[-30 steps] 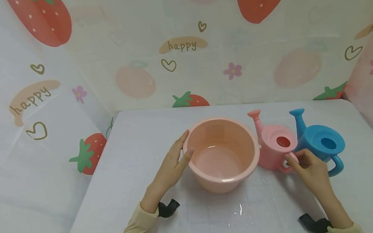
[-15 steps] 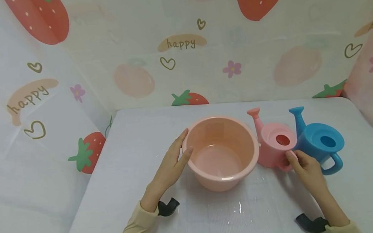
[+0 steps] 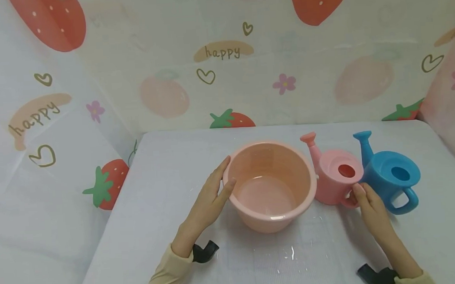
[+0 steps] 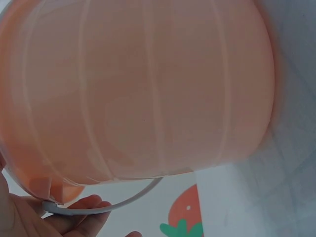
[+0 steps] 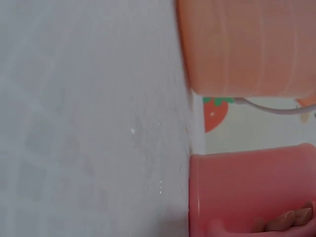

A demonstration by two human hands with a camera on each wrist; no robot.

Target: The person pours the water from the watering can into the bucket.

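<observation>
A peach bucket [image 3: 267, 196] stands upright mid-table in the head view, its grey wire handle [image 4: 133, 199] hanging at the far side. My left hand [image 3: 209, 199] holds its left rim, thumb over the edge and fingers along the outside; in the left wrist view the fingers are by the handle's end. To the bucket's right is a pink watering can [image 3: 330, 190], spout pointing away. My right hand [image 3: 372, 211] grips the can's handle, with fingertips [image 5: 280, 222] showing inside the loop in the right wrist view.
A blue watering can [image 3: 390, 184] stands just right of the pink one, close by the right hand. The white table [image 3: 173, 158] is backed by a strawberry-print sheet [image 3: 318, 84], which also rises along the left and right sides.
My right hand has curled its fingers further around the pink can's handle, and its wrist has shifted slightly left. The left hand and bucket have stayed in place.
</observation>
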